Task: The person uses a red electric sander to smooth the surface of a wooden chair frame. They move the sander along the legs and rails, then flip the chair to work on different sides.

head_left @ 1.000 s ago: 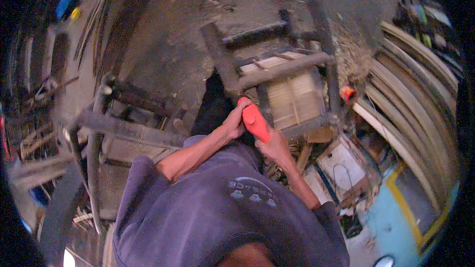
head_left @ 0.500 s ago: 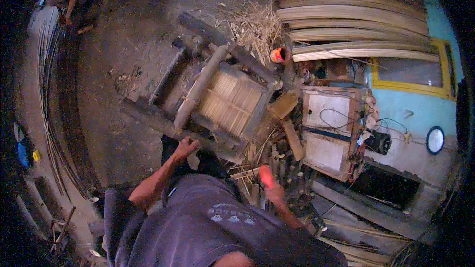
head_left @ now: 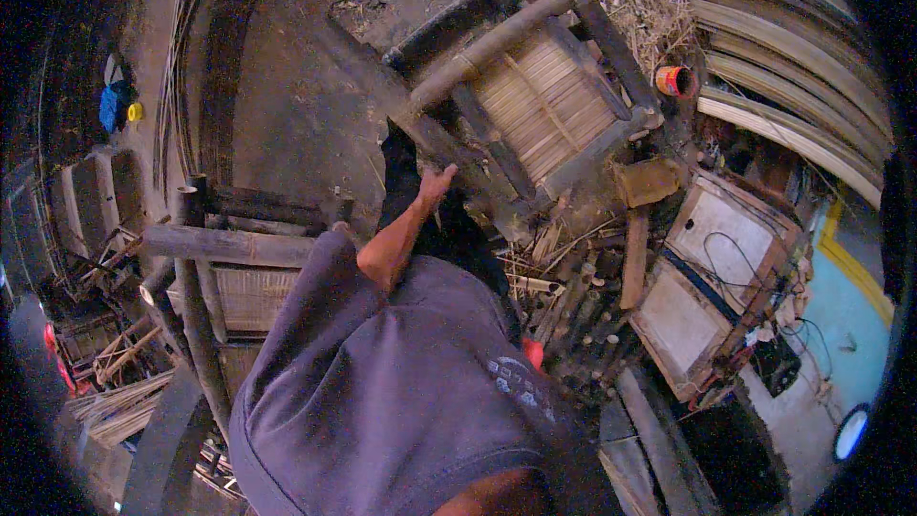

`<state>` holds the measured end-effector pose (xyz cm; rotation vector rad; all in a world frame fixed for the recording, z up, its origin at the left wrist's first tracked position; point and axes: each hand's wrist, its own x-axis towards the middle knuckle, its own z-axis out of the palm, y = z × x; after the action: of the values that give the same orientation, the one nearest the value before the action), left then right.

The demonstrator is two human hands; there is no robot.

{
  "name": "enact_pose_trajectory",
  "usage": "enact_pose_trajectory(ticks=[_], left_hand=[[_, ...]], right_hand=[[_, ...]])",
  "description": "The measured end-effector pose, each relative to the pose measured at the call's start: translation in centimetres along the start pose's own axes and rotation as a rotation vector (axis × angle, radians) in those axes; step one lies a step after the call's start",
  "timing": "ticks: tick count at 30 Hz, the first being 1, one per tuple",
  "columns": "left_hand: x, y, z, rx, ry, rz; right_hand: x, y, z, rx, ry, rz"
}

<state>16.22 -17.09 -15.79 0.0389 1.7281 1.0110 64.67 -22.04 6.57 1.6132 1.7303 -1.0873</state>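
Note:
A bamboo chair with thick dark poles and a pale slatted panel lies tilted on the floor ahead. My left hand reaches to its near pole, the fingers curled against it. Beside that hand is my dark trouser leg. My right hand is hidden behind my grey shirt. A bit of a red thing shows past the shirt's right edge; its kind cannot be made out.
A second bamboo seat frame stands close on my left. Cut bamboo pieces lie at right, near a wooden box with wires. An orange tin and long bamboo strips are farther off. Thin rods lie at left.
My view has swung, so the chair sits farther up and right, and the second seat frame shows at left. My right hand, which held the red thing, has passed behind the shirt.

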Motion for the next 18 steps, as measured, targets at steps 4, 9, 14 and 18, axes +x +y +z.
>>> enact_pose_trajectory(ticks=[4,9,14,18], left_hand=[[1.0,0.2,2.2,-0.772,0.001,-0.224],[1.7,0.8,2.1,-1.339,-0.098,-0.114],[3.4,0.2,2.6,-1.339,-0.065,-0.188],[2.4,1.7,2.9,-1.417,-0.047,-0.23]], right_hand=[[0.3,5.4,1.1,-0.014,0.005,-0.12],[0.8,11.2,0.7,-0.009,0.036,-0.35],[-0.9,5.8,-0.5,-0.141,-0.079,-0.246],[-1.8,6.6,0.0,0.335,0.148,-0.504]])
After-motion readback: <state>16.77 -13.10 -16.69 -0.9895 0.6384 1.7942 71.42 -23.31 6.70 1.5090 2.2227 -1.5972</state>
